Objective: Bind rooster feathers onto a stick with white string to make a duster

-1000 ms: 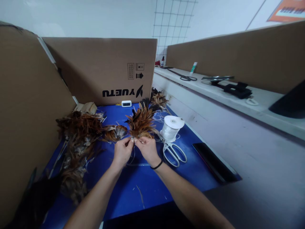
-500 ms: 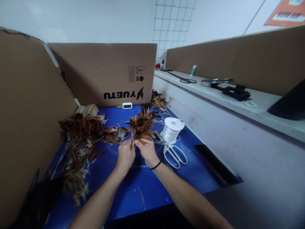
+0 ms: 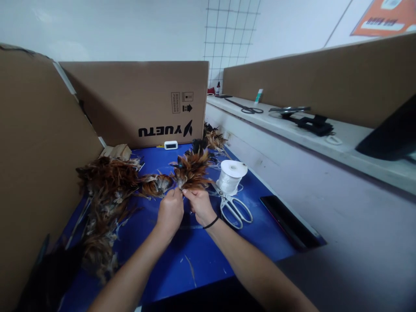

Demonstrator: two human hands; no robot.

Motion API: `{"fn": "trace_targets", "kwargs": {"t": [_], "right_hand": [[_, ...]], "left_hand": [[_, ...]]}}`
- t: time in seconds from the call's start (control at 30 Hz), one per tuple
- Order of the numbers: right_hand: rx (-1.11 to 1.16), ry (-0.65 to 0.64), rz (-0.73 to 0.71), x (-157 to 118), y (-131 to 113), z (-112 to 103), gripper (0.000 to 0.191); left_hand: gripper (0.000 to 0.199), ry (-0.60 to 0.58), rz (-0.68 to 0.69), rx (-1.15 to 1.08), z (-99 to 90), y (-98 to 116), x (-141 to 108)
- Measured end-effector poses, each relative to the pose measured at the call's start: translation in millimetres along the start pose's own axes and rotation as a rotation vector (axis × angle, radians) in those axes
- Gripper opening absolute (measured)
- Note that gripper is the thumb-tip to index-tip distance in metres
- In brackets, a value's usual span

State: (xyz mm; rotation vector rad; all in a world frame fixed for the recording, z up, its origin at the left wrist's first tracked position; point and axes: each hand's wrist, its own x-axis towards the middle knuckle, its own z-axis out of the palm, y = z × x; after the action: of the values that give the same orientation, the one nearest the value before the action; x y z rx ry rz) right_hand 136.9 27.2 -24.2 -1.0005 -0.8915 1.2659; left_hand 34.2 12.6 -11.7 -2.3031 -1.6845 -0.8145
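A fan-shaped bunch of brown and black feathers stands over the blue table with its base between my hands. My left hand is closed around the bottom of the bunch. With thumb and fingertips pinched at the same base, my right hand wears a black band at the wrist. The quill ends are hidden in my fingers. White-handled scissors lie right of my right hand, their blades by a spool of clear string. Another feather bundle lies just left of the bunch.
Brown feathers are heaped along the left side. Cardboard panels wall off the back and left. A dark phone-like slab lies at the right edge, below a white shelf. A small white digital device sits at the back.
The view has shifted slightly. Both hands stay at the base of the feather bunch, with small finger movements; the bunch looks a little more spread and tilted.
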Motion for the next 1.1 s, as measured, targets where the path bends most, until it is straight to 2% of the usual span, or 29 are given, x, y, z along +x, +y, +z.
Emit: {"fn": "trace_targets", "kwargs": {"t": [0.1,0.17,0.4,0.53,0.6,0.7,0.83,0.97,1.1], "right_hand": [[0.052,0.019,0.009,0,-2,2,0.024],[0.1,0.008,0.02,0,-5,3,0.024],[0.226,-0.042,0.039,0,-8,-2,0.027],[0.238,-0.015,0.073,2,-4,-4,0.027],[0.228,0.017,0.097,3,-4,-4,0.026],[0.218,0.073,0.089,2,-7,-1,0.026],[0.224,0.102,0.029,0,-13,-1,0.027],[0.224,0.08,0.07,1,-15,-2,0.03],[0.186,0.058,0.075,2,-11,-3,0.03]], "left_hand": [[0.037,-0.108,0.05,0.191,-7.9,4,4],[0.043,-0.134,0.091,0.297,-11.5,8,5],[0.044,-0.088,0.213,0.455,-8.2,22,2],[0.043,-0.051,0.244,0.404,-5.3,20,-1],[0.043,-0.02,0.225,0.316,-5.3,18,-1],[0.038,0.046,0.117,0.105,-8.0,15,1],[0.026,0.079,-0.093,-0.375,-12.9,12,8],[0.031,-0.114,-0.432,-0.901,-13.3,11,16],[0.032,-0.318,-0.59,-1.227,-15.8,15,22]]}}
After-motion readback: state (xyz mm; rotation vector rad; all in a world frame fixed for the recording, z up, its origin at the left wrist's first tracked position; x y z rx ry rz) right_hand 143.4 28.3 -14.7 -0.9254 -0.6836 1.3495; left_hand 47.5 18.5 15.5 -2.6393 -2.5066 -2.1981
